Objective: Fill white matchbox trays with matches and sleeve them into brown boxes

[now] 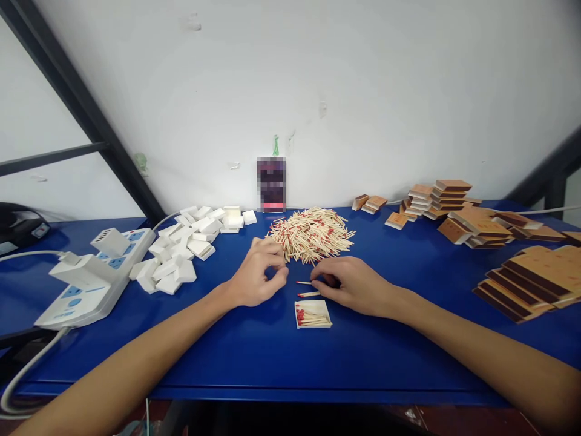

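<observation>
Red-tipped matches (318, 233) lie heaped on the blue counter (227, 357) beyond a partly filled matchbox tray (314, 327). I judge I'm sorting out single ones: my left hand (261, 275) is half-spread beside them, apparently empty; my right hand (347, 281), nearly closed, meets a loose match (303, 283), grip unclear. Lifting it calls for a light pinch.

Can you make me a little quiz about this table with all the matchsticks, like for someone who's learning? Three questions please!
1. True or false: the matches in the open tray show red heads.

2. Which hand is nearer to the heap of white boxes?

3. Fill in the missing word: the big match pile lies on a ____ table.

Key:
1. True.
2. The left hand.
3. Blue.
</observation>
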Demonstrator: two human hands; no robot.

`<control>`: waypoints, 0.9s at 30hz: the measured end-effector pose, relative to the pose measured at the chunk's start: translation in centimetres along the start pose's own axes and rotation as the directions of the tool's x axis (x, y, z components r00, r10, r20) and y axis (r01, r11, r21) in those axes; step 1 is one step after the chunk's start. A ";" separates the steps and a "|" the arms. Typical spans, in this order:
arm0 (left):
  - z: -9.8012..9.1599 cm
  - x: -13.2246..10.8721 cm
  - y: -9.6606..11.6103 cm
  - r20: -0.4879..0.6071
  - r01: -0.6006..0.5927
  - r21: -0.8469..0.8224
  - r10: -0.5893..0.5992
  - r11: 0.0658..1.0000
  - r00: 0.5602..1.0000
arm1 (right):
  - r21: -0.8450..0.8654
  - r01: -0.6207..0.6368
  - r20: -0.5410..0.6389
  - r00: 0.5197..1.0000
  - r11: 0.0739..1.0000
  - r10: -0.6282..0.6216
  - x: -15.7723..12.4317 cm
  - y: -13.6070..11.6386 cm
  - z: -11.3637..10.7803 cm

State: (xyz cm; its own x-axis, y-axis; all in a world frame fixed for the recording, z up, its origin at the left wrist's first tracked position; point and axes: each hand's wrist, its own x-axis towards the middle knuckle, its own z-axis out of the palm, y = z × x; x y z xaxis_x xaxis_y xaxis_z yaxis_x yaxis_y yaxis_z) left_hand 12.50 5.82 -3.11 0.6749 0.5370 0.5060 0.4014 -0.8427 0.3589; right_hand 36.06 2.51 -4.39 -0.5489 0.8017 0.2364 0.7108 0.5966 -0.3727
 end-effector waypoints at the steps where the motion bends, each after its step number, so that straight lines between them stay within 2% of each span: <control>1: 0.0 0.0 -0.2 -0.017 0.011 0.040 -0.010 0.999 1.000 | 0.003 -0.009 -0.011 1.000 1.000 0.009 0.0 0.0 0.0; 3: 0.1 0.0 -0.6 0.006 0.009 0.066 -0.009 0.998 1.000 | -0.010 -0.067 -0.068 0.996 0.998 0.066 0.1 0.3 -0.1; 7: 0.5 0.0 -0.7 0.147 -0.017 0.030 0.012 0.999 0.989 | -0.061 -0.221 -0.161 0.965 0.973 0.209 0.2 1.0 -0.5; 12: 0.4 0.1 -0.4 0.247 -0.046 0.010 0.042 0.999 0.968 | -0.096 -0.257 -0.178 0.955 0.962 0.238 0.5 1.4 -0.2; 17: 0.3 0.2 -0.2 0.241 -0.027 0.056 0.012 0.998 0.970 | -0.133 -0.299 -0.170 0.946 0.945 0.275 0.7 1.6 0.1; 23: 0.6 0.0 -0.2 0.167 0.024 -0.034 -0.018 0.999 0.986 | -0.124 -0.326 -0.133 0.941 0.937 0.310 0.8 1.6 -0.1; 27: 0.4 0.0 -0.2 0.155 -0.030 0.071 0.019 0.997 0.988 | -0.123 -0.360 -0.128 0.930 0.925 0.345 0.8 1.6 -0.1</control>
State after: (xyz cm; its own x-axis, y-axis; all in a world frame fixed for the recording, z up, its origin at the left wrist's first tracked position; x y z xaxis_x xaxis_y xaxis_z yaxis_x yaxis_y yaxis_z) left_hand 12.67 6.00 -3.50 0.7700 0.5085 0.3854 0.4239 -0.8592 0.2866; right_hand 36.79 4.08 -4.68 -0.2087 0.9561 0.2058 0.9092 0.2672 -0.3195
